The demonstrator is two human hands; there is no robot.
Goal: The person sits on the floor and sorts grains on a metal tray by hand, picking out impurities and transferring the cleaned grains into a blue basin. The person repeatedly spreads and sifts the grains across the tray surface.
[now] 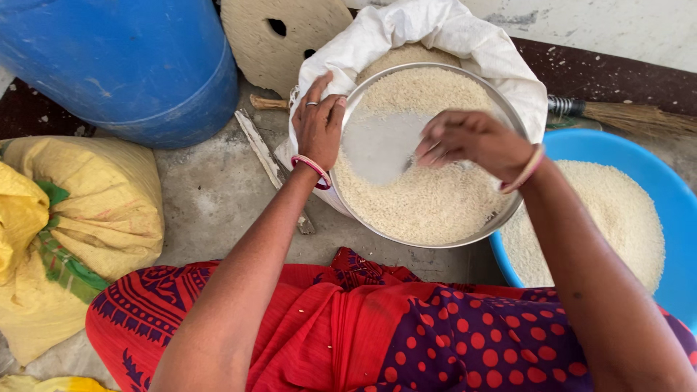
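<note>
Head view: left hand [317, 123] grips rim of round steel plate [501, 218], resting atop open white sack [450, 29]. Right hand [468, 138], fingers bent, spreads rice [428, 199] on plate. Yellow sack [80, 218] left; blue drum [123, 58] behind; blue basin [668, 189] right. Bare concrete floor [210, 196].

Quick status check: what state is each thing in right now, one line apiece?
metal plate: tilted, part bare, part covered in rice
left hand: gripping the plate's rim
right hand: fingers in the rice
white sack: open, holding rice
blue basin: heaped with rice
yellow sack: closed, lying on the floor
</note>
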